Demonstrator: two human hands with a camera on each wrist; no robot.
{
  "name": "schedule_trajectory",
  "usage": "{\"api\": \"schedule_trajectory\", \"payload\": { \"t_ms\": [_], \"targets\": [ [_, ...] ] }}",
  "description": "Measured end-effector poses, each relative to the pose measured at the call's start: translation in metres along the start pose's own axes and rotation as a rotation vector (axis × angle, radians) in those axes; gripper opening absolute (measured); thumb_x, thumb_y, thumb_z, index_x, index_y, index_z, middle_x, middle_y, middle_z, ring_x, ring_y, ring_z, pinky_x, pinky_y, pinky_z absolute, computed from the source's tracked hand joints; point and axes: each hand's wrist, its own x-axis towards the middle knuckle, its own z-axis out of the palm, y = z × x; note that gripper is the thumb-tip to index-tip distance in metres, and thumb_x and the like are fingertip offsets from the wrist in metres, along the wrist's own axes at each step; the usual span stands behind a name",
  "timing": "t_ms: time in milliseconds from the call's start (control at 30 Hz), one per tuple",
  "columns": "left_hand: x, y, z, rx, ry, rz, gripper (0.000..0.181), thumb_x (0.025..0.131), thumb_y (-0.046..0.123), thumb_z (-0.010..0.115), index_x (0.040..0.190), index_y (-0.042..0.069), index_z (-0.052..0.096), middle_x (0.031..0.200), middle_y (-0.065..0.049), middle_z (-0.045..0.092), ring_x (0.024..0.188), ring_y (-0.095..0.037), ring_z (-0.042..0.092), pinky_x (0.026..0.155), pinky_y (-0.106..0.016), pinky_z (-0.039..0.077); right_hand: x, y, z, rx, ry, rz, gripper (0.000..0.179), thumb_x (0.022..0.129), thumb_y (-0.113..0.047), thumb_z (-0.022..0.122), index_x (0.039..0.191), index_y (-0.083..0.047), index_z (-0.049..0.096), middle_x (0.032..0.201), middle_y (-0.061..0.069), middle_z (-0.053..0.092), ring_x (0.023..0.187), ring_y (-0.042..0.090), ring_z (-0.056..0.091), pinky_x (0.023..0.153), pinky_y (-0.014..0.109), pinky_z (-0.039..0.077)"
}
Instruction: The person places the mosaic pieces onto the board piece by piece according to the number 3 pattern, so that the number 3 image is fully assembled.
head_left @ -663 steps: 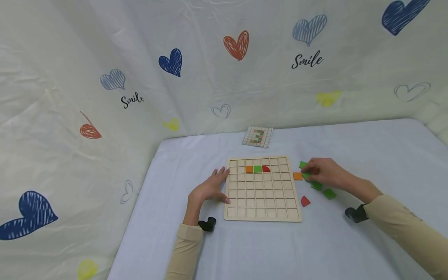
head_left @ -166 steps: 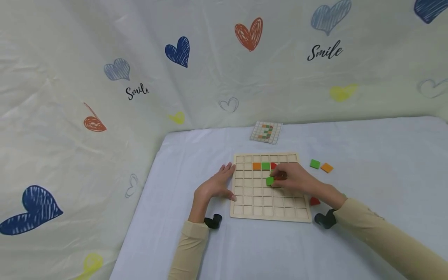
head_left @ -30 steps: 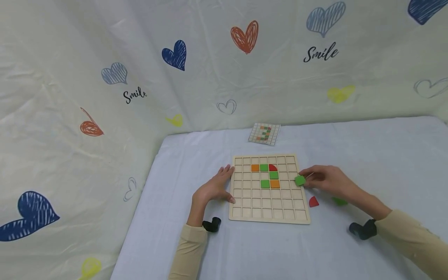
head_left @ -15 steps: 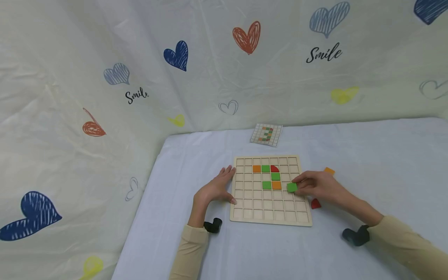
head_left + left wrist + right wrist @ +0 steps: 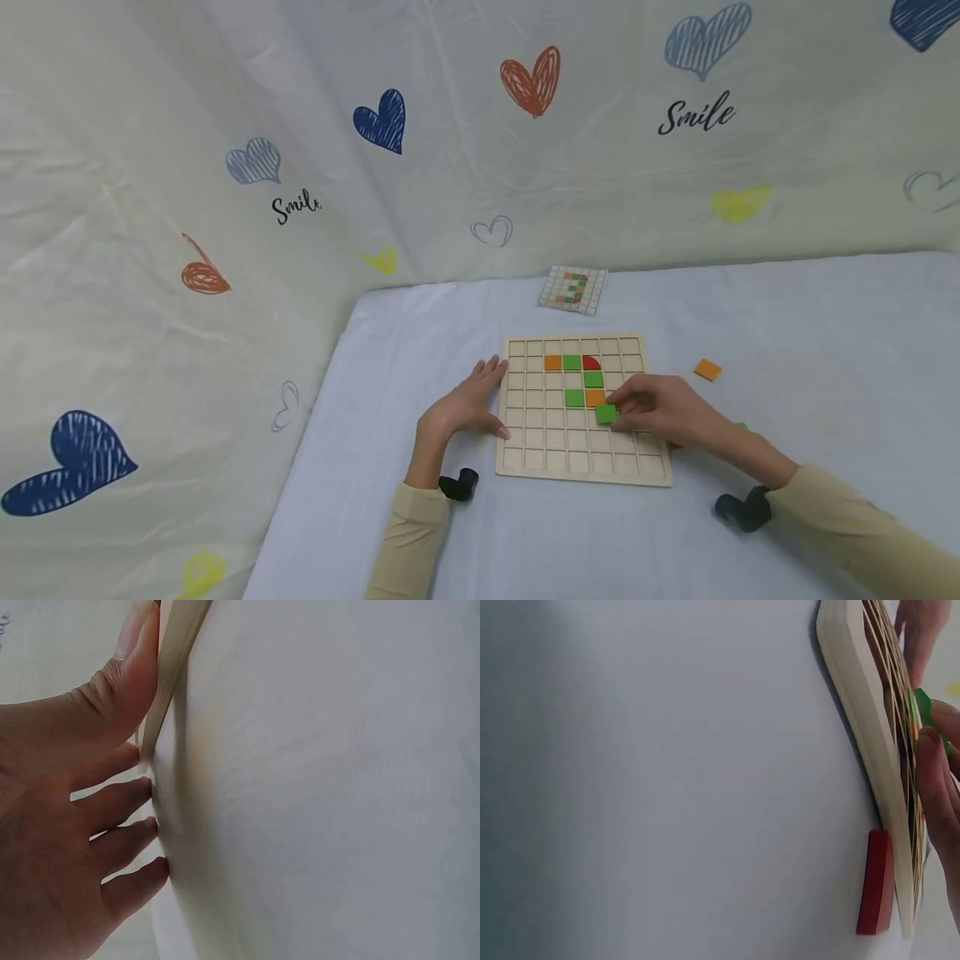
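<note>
Here a green tile is hanging just right of the frame's lower centre, over the board or touching it, hard to tell, and the right hand is pinching it between thumb and fingertips. In the right wrist view, at the right edge, it's looking tilted against the board. This is looking like a placing step: the tile is sitting just below a seated orange tile, so the next move is calling for squaring it with the cell there, flattening it and letting go.

Above, a seated red quarter-round is ending the top coloured row. On the board's left side, the left hand is spreading its fingers, thumb and fingertips resting along the edge, seemingly steadying things.

Further out, a loose orange tile is lying right of the board, and a loose red piece is resting by the board's edge, low right in the right wrist view. Up top, a patterned card is lying beyond the board.
</note>
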Motion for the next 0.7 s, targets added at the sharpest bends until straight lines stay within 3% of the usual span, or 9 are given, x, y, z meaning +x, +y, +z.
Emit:
{"api": "schedule_trajectory", "payload": {
  "t_ms": [700],
  "targets": [
    [0.001,-0.001,-0.001,0.008,-0.003,0.009,0.117,0.074,0.015,0.093,0.165,0.011,0.020,0.174,-0.007,0.008,0.162,-0.027,0.001,0.129,-0.049,0.015,0.007,-0.006,0.012,-0.103,0.019,-0.107,0.027,0.079,-0.014,0.089,0.102,-0.007,0.077,0.082,-0.008,0.065,0.072,0.003,0.054,0.064,0.020,0.049]
  ]
}}
